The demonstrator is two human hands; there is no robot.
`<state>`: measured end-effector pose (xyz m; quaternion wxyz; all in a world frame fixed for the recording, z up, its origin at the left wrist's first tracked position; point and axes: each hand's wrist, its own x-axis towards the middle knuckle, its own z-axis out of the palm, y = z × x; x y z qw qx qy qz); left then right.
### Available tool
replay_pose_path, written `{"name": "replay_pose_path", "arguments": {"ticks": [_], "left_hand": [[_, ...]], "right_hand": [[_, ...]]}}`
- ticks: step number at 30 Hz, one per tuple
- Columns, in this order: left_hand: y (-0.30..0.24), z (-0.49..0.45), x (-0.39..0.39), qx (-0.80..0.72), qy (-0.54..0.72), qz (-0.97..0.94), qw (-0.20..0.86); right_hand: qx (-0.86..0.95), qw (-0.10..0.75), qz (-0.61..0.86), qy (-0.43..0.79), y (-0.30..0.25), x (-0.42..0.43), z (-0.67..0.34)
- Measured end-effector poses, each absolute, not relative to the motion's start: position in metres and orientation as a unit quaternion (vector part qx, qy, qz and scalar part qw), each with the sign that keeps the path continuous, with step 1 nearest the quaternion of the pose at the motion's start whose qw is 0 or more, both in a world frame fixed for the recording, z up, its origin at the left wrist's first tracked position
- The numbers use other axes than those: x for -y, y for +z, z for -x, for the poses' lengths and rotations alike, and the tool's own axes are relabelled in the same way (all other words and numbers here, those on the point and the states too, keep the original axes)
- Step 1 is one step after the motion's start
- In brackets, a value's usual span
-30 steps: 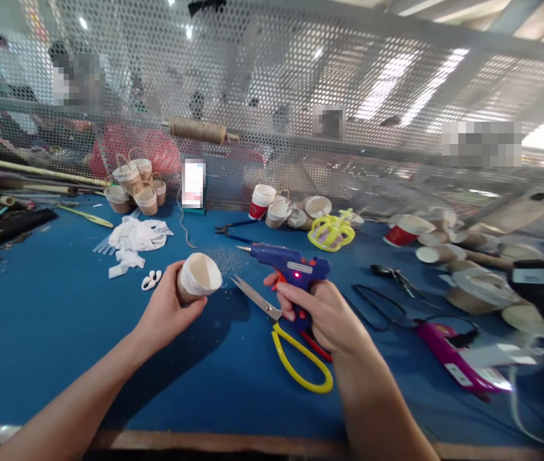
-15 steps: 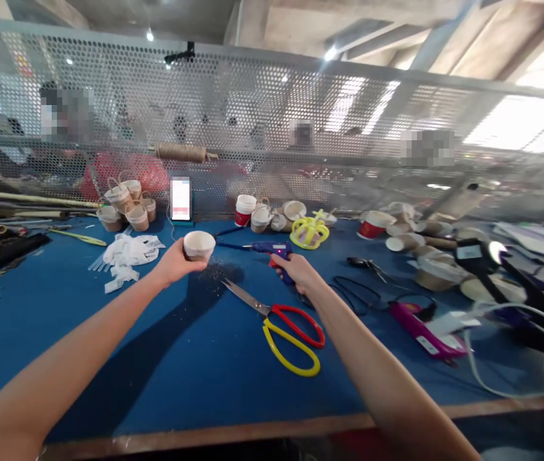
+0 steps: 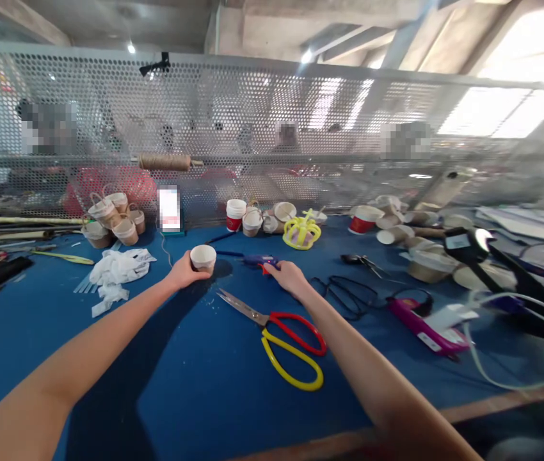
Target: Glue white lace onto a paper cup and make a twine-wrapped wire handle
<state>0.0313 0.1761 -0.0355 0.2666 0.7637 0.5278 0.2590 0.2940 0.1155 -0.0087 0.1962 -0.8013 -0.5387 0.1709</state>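
Note:
My left hand (image 3: pixel 186 274) is closed around the side of a white-rimmed paper cup (image 3: pixel 203 259). The cup is upright, low over the blue table or resting on it; I cannot tell which. My right hand (image 3: pixel 292 279) grips a blue hot glue gun (image 3: pixel 256 260) with a red trigger, its nozzle pointing left towards the cup. A gap separates nozzle and cup. In front of both hands lie large scissors (image 3: pixel 257 317), one handle loop red and the other yellow, blades towards the cup.
Small handled cups (image 3: pixel 125 230) and crumpled white material (image 3: pixel 121 272) sit at left. A lit phone (image 3: pixel 170 210) leans at the back. Behind it runs a perforated metal screen (image 3: pixel 233 141). A yellow crown-like frame (image 3: pixel 301 230), more cups, a magenta power strip (image 3: pixel 428 326) and cables lie rightward.
The view has shifted slightly to the right. My left hand has brought the cup rightward, nearer the glue gun, and apparently lower. My right hand keeps its grip on the glue gun.

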Motion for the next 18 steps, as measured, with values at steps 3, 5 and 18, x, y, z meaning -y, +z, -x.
{"name": "replay_pose_path", "arguments": {"ticks": [3,5,18], "left_hand": [[-0.020,-0.013,-0.190,-0.527,0.180,-0.800,0.225],[-0.003,-0.005,-0.206,-0.533,0.129,-0.816,0.180],[-0.004,-0.084,-0.326,-0.478,-0.037,-0.875,-0.066]], "right_hand": [[0.556,0.169,0.806,0.111,-0.008,-0.110,-0.294],[0.561,0.163,0.808,0.079,-0.005,-0.105,-0.293],[0.635,0.262,0.726,-0.001,-0.008,-0.090,-0.301]]}}
